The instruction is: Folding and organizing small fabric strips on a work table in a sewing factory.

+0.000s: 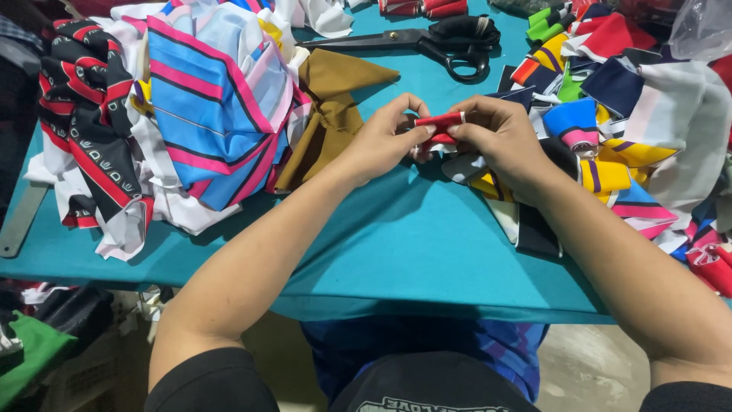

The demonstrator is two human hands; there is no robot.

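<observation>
My left hand [387, 136] and my right hand [499, 137] meet over the teal table [412, 236], both pinching a small red fabric strip [440, 120] with a white edge, folded between the fingertips. The strip is held just above the table surface, next to a heap of mixed colourful fabric scraps [610, 145] that lies under and to the right of my right hand.
A pile of blue, pink and white striped cloth [213, 99] and black-red patterned cloth [91, 114] fills the left side, with a brown piece [332, 114] beside it. Large black scissors [435, 42] lie at the back. A metal ruler [19, 221] rests at the left edge.
</observation>
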